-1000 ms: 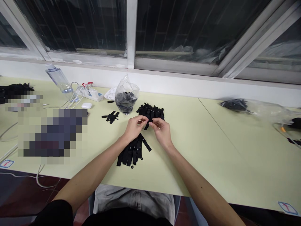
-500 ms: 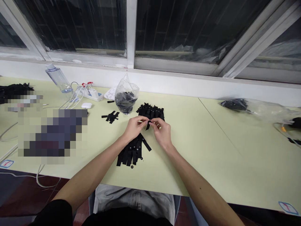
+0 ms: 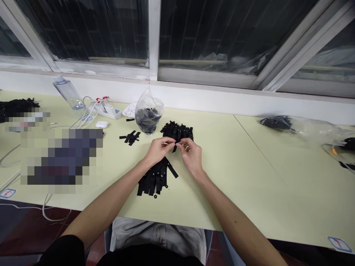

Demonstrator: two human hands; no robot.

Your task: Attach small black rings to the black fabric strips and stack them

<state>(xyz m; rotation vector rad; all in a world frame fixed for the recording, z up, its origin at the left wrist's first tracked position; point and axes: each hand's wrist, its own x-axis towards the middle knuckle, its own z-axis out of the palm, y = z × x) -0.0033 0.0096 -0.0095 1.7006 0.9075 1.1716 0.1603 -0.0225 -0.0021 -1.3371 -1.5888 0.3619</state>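
Left hand (image 3: 158, 149): closed in a pinch, with thumb and forefinger set on one end of a small black strip (image 3: 174, 147).
Right hand (image 3: 191, 155): pinched likewise on the strip's other end, so that the fingertips of the two hands nearly meet.
Strip's place: it is held just above the tabletop (image 3: 249, 166), in front of the loose pile (image 3: 177, 131) and beyond the laid row (image 3: 155, 177) that is seen by the left wrist.
Step in hand: fine fingertip work on this one strip is judged to be under way. Whether it is being folded or separated cannot be told.
Grip: the strip is probably best held by its ends only, with light pressure, so that the limp fabric is not creased.
Risk: the laid row could be disturbed if the left forearm were lowered onto it.
Nearby: a plastic bag (image 3: 149, 116) of black pieces is seen behind the pile.
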